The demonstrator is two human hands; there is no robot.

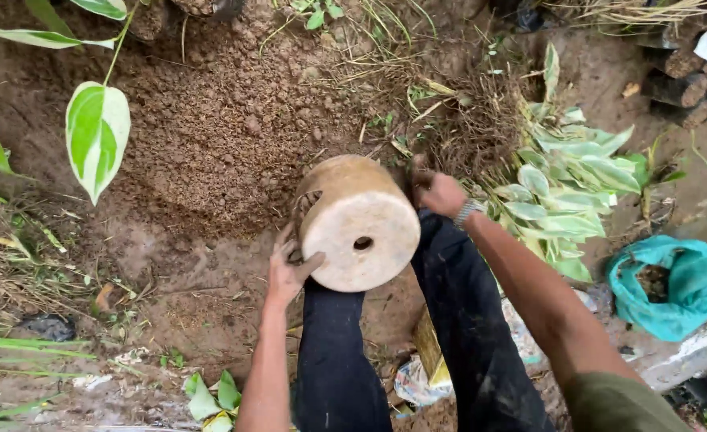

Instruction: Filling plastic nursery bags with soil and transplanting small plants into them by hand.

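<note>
**Pot tipped on its side over bare garden soil**

The person crouches or sits on the ground, dark trouser legs (417,336) stretched forward, with a pale, dirty pot (359,222) lying on its side between the knees. Its round base faces the camera, a small drain hole (362,243) showing just right of centre. The mouth points away, toward a mound of loose brown soil (217,136).

The left hand (289,270) grips the pot's lower left edge, fingers spread and curled against the side, thumb pressed on the rim of the base. The right hand (437,194) sits at the pot's upper right, just beside it, fingers curled down toward the far end; whether they pinch anything there I cannot tell. A metal watch (468,213) circles that wrist.

The ground (169,264) is damp packed earth, littered with dry grass and scraps. A heap of pulled plants with pale green-and-white leaves (565,184) lies to the right, its tangled roots (473,120) near the right hand. Further right a teal plastic bag (677,284) sits open with dark matter inside. A large variegated leaf (97,136) hangs at upper left. Chunks of wood or stone (689,80) are stacked in the top right corner. Crumpled wrappers (417,380) lie between the legs, near the bottom.
</note>
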